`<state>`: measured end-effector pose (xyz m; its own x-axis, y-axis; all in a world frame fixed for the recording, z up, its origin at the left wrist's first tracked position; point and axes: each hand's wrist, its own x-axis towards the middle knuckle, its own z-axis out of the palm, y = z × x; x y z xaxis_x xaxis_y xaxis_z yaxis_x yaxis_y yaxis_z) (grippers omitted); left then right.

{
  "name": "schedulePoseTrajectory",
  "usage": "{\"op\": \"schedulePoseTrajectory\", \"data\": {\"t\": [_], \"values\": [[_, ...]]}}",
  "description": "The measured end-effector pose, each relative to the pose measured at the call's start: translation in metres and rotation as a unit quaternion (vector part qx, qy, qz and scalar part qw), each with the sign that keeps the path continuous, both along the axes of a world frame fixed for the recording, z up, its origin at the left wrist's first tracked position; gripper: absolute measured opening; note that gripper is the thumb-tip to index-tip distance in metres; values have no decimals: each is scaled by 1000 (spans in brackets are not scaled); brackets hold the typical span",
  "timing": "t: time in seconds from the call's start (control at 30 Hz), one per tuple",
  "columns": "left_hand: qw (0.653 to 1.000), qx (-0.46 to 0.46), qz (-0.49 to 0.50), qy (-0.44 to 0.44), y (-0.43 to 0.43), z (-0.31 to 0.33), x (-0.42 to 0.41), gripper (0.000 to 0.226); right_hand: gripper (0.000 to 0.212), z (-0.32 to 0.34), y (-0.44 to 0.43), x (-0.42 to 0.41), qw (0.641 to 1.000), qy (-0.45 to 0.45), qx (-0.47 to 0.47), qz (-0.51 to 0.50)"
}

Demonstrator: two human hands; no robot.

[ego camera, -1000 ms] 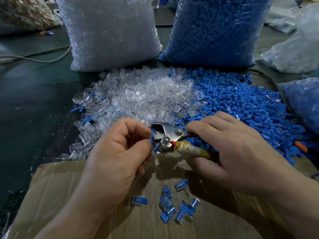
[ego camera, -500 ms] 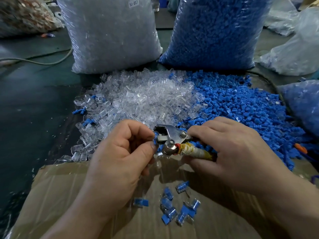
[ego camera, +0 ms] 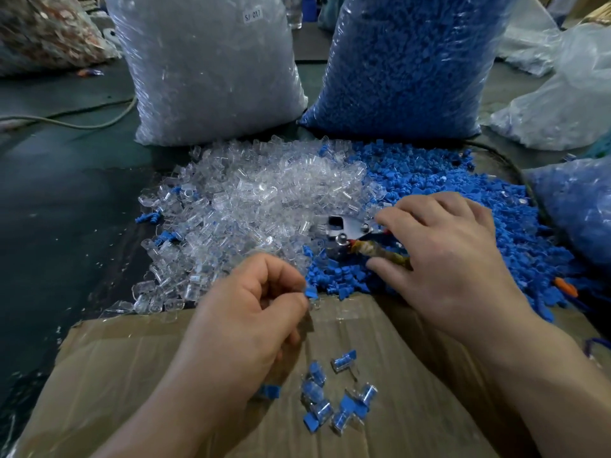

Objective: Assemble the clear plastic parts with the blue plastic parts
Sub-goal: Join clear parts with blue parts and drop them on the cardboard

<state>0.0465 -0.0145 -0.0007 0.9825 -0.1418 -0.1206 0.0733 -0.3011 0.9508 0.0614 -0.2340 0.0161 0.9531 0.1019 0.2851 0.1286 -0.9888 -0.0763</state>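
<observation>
Plastic sacks stand at the back: a clear sack (ego camera: 211, 71) packed with clear parts on the left and, just beside it, a blue-filled sack (ego camera: 406, 61) on the right. Nearer lies a sheet of brown cardboard (ego camera: 413, 375), spread under both forearms. Between the sacks and the cardboard two loose heaps meet side by side. The clear plastic parts (ego camera: 264, 193) are on the left and the blue plastic parts (ego camera: 469, 186) on the right, with a few stray blue ones among the clear.

The right hand (ego camera: 453, 259) lies over the seam of the two heaps, its fingers and thumb curled round the handles of a metal tool (ego camera: 350, 229). One handle is wrapped in yellowish tape, and the shiny head points left over the parts.

The left hand (ego camera: 251, 312) is at the cardboard's far edge with its fingers curled in, thumb and forefinger pinching a small blue piece (ego camera: 310, 292) — whether a clear part sits on it I cannot tell.

On the cardboard between the wrists lies a loose cluster of assembled pieces (ego camera: 334, 401), each a clear shell with blue inside — one more peeks out beside the left wrist.
</observation>
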Motion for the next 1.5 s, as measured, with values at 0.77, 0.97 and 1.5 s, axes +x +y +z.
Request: {"op": "schedulePoseTrajectory", "data": {"t": [0.77,0.97,1.5], "values": [[983,10,-97,-154,2,12,-8,25,30,11,50,-39,853,251,449,83],[947,95,-167,-257,5,13,-7,14,24,19,41,-39,791,324,517,45],[889,296,-276,-214,14,9,-3,22,29,15,44,-51,942,264,41,205]]}}
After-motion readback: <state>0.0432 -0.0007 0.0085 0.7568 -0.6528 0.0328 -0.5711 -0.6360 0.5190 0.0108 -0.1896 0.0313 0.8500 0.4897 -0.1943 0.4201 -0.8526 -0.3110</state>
